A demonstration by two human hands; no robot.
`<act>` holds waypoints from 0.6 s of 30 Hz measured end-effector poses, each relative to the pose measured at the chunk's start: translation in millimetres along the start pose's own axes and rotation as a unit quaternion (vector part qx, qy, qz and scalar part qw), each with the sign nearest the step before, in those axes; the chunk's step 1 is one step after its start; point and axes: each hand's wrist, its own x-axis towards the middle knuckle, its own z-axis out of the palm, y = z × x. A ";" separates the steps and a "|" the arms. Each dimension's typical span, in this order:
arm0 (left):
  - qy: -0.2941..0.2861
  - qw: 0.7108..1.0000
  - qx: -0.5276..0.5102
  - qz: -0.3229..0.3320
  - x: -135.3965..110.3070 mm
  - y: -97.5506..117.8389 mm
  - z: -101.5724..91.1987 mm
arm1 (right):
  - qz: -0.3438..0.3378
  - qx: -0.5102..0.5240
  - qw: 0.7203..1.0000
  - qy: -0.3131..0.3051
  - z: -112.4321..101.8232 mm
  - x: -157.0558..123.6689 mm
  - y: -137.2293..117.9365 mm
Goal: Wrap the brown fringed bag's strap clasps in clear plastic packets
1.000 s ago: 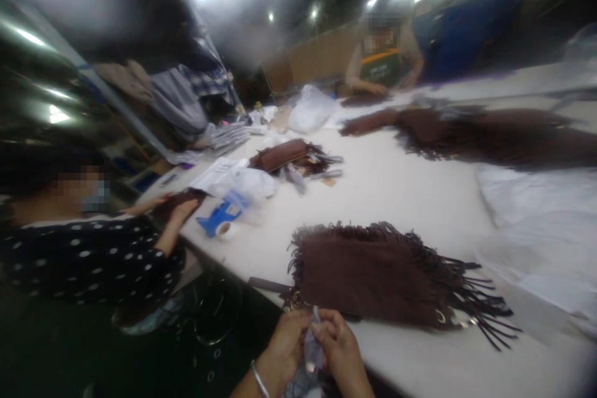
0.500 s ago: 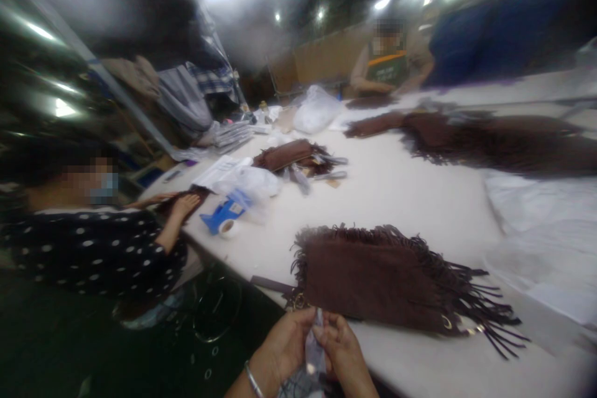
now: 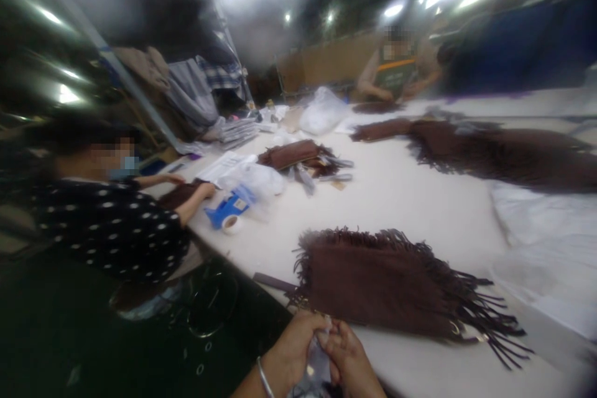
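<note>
Low in the view, my left hand (image 3: 296, 348) and my right hand (image 3: 349, 354) are closed close together on a small clear plastic bag (image 3: 318, 357). Both pinch it near its top end, and its lower part hangs between them. What lies inside the bag is too blurred to name. Just beyond my hands, a dark brown fringed bag (image 3: 368, 286) lies flat on the white table (image 3: 410, 205), its fringe spread to the right. Gold rings (image 3: 456, 327) show at its near right corner. A dark strap (image 3: 275, 282) sticks out at its left.
A blue tape dispenser (image 3: 228, 208) stands near the left edge, by a white tape roll (image 3: 231, 224). More brown fringed pieces (image 3: 504, 149) are piled at right, and others (image 3: 293, 157) mid-table. White sheeting (image 3: 550, 249) covers the right side. Co-workers (image 3: 112, 224) sit left and far back.
My hands stay closed on the plastic bag, and the view has shifted slightly. At left the co-worker's hands have moved apart over the brown piece.
</note>
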 end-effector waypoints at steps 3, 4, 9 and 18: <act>-0.026 0.998 0.013 -0.047 1.6 0.8 0.8 | -0.002 -0.002 1.000 -0.011 -2.7 0.0 -2.2; -0.037 0.996 0.005 -0.077 2.7 0.9 -0.1 | -0.002 0.004 1.000 -0.015 -3.3 0.3 -2.4; -0.110 0.986 -0.034 -0.123 7.4 0.4 -7.5 | 0.015 0.010 1.000 -0.023 -6.2 -3.9 -14.5; -0.126 0.990 -0.005 0.058 5.0 12.1 -6.5 | 0.117 0.121 0.982 0.084 0.4 -7.6 -77.1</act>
